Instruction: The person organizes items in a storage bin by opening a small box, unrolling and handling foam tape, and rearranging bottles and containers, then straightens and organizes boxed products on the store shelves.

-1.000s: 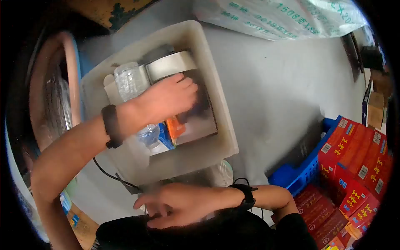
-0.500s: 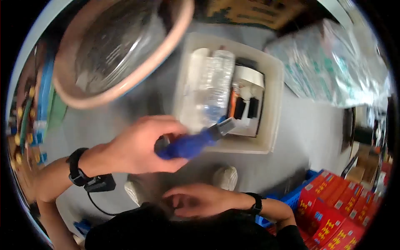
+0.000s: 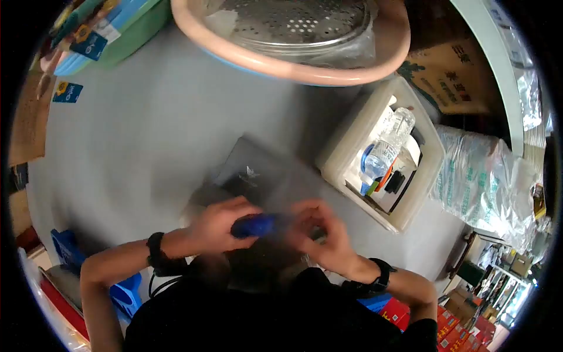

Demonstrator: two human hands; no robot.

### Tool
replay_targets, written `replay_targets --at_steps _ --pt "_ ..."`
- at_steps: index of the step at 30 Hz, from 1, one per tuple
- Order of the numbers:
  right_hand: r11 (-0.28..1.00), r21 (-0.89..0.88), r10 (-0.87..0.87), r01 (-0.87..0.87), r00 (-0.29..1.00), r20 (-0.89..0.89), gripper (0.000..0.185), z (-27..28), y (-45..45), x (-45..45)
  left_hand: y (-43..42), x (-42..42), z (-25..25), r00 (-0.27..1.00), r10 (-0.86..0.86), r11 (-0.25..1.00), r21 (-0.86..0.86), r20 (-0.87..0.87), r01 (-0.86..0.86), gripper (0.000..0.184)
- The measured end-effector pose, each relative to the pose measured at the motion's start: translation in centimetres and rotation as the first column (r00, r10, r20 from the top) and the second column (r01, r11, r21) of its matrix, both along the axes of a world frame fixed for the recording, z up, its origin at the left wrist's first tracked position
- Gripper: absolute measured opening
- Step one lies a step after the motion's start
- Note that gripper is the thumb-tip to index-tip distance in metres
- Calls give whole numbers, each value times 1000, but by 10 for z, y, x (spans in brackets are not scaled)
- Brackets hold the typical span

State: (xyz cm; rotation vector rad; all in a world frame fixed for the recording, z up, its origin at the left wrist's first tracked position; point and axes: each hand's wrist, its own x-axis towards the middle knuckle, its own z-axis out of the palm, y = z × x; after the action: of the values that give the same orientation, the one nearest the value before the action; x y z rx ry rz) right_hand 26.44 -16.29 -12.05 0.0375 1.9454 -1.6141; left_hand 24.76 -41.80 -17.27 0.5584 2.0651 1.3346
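My left hand (image 3: pixel 220 224) is closed round a blue-handled tool (image 3: pixel 255 226), which points to the right. Its far end is smeared by motion. Close to that end is my right hand (image 3: pixel 328 237), with thumb and forefinger curved; whether they touch the tool is unclear because the fingertips are blurred. Below both hands, a flat dark grey panel or box (image 3: pixel 258 167) with a small pale mark is in view, also blurred. Right of it stands a translucent white plastic bin (image 3: pixel 431 161) holding a clear plastic bottle (image 3: pixel 387 146) and several small items.
A large pink basin (image 3: pixel 281 69) with a perforated metal tray (image 3: pixel 293 26) inside is at the top. Green and blue basins (image 3: pixel 132 35) sit upper left. A plastic-wrapped bundle (image 3: pixel 481 176) and a cardboard box (image 3: pixel 446 79) are on the right. Red boxes (image 3: pixel 448 328) lie lower right.
The view has turned, so the basin and bin sit further right. My left hand has drawn the tool closer to my body, and my right hand has come up beside it.
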Motion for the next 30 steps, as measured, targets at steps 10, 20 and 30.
replay_targets --at_steps 10,20,30 --pt "966 109 -231 233 972 -37 25 25 15 -20 13 -52 -11 795 -282 926 369 537 78 52" --pt "880 49 -471 473 855 215 23 22 34 1 34 -76 -24 672 -524 831 487 523 270 51" --pt "728 242 -546 642 756 -362 29 68 96 44 38 -70 -62 562 -573 804 542 597 244 54"
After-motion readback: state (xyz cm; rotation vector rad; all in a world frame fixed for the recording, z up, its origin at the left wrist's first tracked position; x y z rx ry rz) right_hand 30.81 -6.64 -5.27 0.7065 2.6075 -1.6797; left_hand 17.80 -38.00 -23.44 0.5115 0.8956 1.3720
